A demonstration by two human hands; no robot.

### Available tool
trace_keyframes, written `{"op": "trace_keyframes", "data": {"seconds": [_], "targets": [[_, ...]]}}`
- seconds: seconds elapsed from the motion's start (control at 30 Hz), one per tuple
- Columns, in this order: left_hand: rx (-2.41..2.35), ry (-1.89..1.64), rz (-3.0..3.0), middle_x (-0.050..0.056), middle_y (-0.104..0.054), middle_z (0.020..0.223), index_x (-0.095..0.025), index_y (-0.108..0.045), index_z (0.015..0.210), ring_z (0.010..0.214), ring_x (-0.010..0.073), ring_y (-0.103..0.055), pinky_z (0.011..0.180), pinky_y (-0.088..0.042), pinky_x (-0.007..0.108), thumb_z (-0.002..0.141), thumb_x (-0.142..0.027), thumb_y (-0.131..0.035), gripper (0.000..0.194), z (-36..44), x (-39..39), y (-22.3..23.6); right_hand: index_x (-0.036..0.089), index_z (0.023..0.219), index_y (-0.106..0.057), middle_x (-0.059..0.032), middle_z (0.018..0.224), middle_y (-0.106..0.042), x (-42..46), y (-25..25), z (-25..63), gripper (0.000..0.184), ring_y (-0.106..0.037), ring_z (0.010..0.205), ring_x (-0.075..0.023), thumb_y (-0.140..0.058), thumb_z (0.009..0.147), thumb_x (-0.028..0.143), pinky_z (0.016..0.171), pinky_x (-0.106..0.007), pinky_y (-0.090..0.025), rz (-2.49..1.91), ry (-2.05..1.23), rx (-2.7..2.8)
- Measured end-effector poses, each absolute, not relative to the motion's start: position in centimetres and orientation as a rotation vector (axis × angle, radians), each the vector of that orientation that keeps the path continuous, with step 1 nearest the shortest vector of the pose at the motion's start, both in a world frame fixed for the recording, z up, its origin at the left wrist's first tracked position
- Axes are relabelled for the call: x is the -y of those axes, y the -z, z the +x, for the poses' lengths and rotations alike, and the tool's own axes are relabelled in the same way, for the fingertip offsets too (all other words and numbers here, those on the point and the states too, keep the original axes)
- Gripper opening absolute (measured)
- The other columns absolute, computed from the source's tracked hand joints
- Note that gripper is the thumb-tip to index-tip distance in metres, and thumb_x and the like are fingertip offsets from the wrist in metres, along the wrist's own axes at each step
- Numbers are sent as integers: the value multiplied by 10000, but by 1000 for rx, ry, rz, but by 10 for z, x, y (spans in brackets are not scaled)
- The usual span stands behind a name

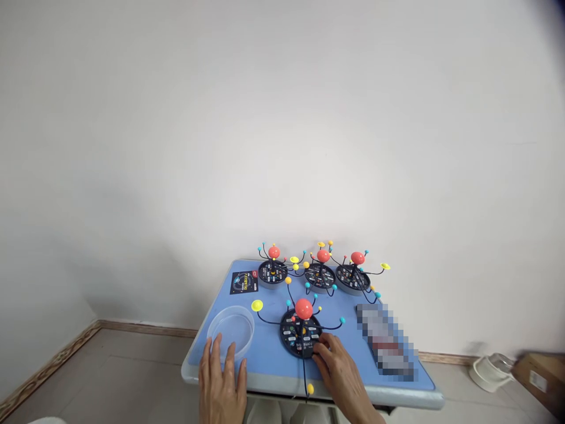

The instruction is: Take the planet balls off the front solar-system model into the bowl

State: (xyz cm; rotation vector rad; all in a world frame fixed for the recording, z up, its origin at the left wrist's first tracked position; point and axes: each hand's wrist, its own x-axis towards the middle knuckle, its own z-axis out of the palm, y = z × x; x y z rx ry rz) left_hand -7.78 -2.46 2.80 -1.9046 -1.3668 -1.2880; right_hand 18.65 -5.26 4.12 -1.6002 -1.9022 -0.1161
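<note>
A solar system model (302, 330) with a red ball on a black round base and thin arms tipped with small balls stands at the near middle of the blue table (269, 353). My right hand (339, 368) rests by the base's right edge, fingers curled against it. My left hand (221, 383) lies flat on the table's front edge with its fingers apart, touching the near rim of a clear round dish (232, 331). One arm with a yellow ball (310, 388) hangs over the front edge between my hands.
Three more such models (272, 268) (321, 271) (355, 272) stand along the table's back edge. A black card (244, 282) lies at the back left, a blurred flat item (386, 341) on the right. On the floor right are a white container (488, 371) and a cardboard box (541, 377).
</note>
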Motion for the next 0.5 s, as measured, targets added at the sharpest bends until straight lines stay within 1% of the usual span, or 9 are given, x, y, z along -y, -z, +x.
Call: {"op": "trace_keyframes", "data": {"seconds": [0.1,0.2,0.33,0.5], "targets": [[1168,1372,-2000,191,-578,1288,-137,-559,1205,1273,310,-516,964,-509,454,920,-145,-548,285,-63,29,-30,229,861,-604,-66,971,-626,52,-39,187,168,-640,839,-210,-472,902,133,672,-326,-549,-1591,145,1894],[1062,1393,-2080,144,-652,1161,-146,-597,1127,1132,255,-609,936,-526,409,948,-162,-503,204,-42,29,-27,233,861,-596,-64,966,-624,53,-39,186,161,-638,829,-206,-467,901,146,661,-320,-549,-1578,161,1891],[1063,1393,-2104,114,-694,1064,-160,-609,1099,1059,251,-638,928,-534,439,961,-179,-478,191,-22,24,-26,235,906,-590,-71,990,-626,56,-48,187,142,-642,860,-207,-478,893,149,682,-316,-555,-1578,156,1874],[1110,1407,-2120,115,-688,1063,-154,-611,1101,1072,260,-626,901,-555,436,960,-172,-481,192,-20,12,-27,239,925,-578,-76,1003,-630,60,-66,190,143,-649,870,-201,-461,914,157,677,-297,-550,-1576,194,1875]]}}
